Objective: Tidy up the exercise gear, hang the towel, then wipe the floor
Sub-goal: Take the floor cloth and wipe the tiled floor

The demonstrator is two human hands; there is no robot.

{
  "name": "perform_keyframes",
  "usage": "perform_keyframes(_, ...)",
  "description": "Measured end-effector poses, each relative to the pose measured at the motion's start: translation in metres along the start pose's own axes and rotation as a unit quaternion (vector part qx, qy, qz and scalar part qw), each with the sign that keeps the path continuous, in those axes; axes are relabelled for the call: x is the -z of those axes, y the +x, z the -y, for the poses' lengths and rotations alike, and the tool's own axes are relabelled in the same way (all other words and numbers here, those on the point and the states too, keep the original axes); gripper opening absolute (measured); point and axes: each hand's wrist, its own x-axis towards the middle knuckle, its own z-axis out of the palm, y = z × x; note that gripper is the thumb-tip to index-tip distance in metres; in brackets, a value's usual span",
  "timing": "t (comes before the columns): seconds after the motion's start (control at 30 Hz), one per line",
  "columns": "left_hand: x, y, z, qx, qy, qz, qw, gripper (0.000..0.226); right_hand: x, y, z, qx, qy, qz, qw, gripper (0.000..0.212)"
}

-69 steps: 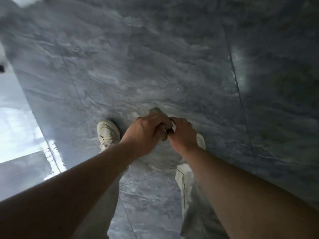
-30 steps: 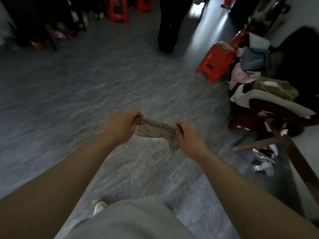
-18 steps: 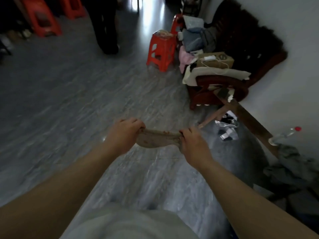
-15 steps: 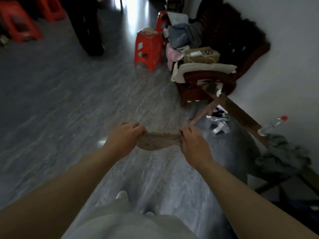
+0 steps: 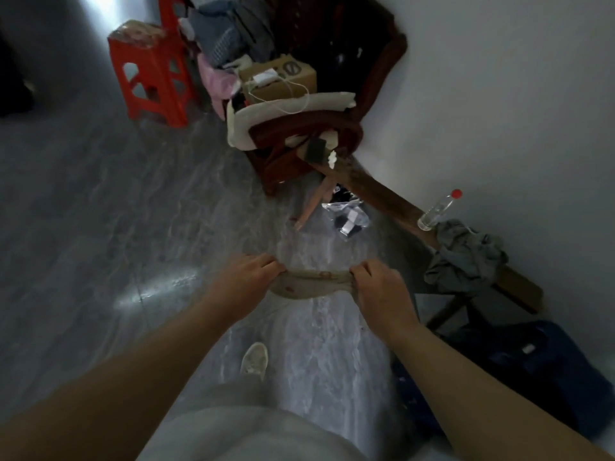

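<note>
Head view: beige stained cloth point(image 5: 312, 287) stretched taut between both hands, over grey marbled floor point(image 5: 133, 227). Left hand point(image 5: 249, 281) pinching one end, fingers curled over the edge; right hand point(image 5: 379, 291) pinching the other end likewise. Probably readying the cloth for hanging or wiping; cannot tell which. For a good result: firm hold on both ends, cloth spread flat not bunched, lowered evenly. Right of the right hand: wooden bench point(image 5: 382, 194) bearing grey garment point(image 5: 466, 257) and clear bottle point(image 5: 437, 209); worth steering clear. Ahead of the hands: loaded dark chair point(image 5: 299, 128), red stool point(image 5: 153, 78). Below the hands: white shoe point(image 5: 254, 357).
</note>
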Motion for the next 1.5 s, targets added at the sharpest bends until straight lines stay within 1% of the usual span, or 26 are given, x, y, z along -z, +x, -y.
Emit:
perform_keyframes(0.17,-0.020,0.088,0.022,-0.039,-0.008,0.037,0.999,0.019,-0.001,0.042,-0.046,-0.025,-0.036,-0.002,0.999,0.028)
perform_keyframes(0.33,-0.029,0.180,0.009,-0.090,0.007,0.057,0.994,0.022,-0.005,0.071,-0.105,-0.068,-0.032,0.036,0.997,0.033)
perform_keyframes(0.43,-0.038,0.231,-0.002,-0.114,0.020,0.058,0.992,0.025,-0.007,0.087,-0.140,-0.085,-0.013,0.066,0.994,0.031)
perform_keyframes(0.5,-0.047,0.272,-0.013,-0.118,0.037,0.061,0.991,0.024,-0.009,0.103,-0.173,-0.093,-0.001,0.076,0.993,0.028)
perform_keyframes(0.6,-0.058,0.326,-0.029,-0.103,0.050,0.069,0.991,0.025,-0.016,0.129,-0.227,-0.102,0.008,0.063,0.993,0.025)
perform_keyframes(0.77,-0.066,0.403,-0.047,-0.092,0.066,0.083,0.990,0.022,-0.022,0.166,-0.290,-0.110,0.024,0.061,0.992,0.028)
perform_keyframes(0.97,-0.085,0.461,-0.047,-0.090,0.082,0.105,0.987,0.018,-0.030,0.205,-0.331,-0.093,0.050,0.095,0.990,0.040)
perform_keyframes(1.13,-0.112,0.503,-0.028,-0.082,0.062,0.109,0.989,0.012,-0.047,0.245,-0.357,-0.098,0.057,0.126,0.986,0.039)
perform_keyframes(1.33,-0.145,0.564,0.010,-0.064,0.069,0.126,0.987,0.014,-0.060,0.310,-0.384,-0.113,0.062,0.148,0.980,0.036)
perform_keyframes(1.5,-0.174,0.624,0.048,-0.079,0.045,0.140,0.986,0.007,-0.073,0.375,-0.407,-0.137,0.060,0.190,0.970,0.037)
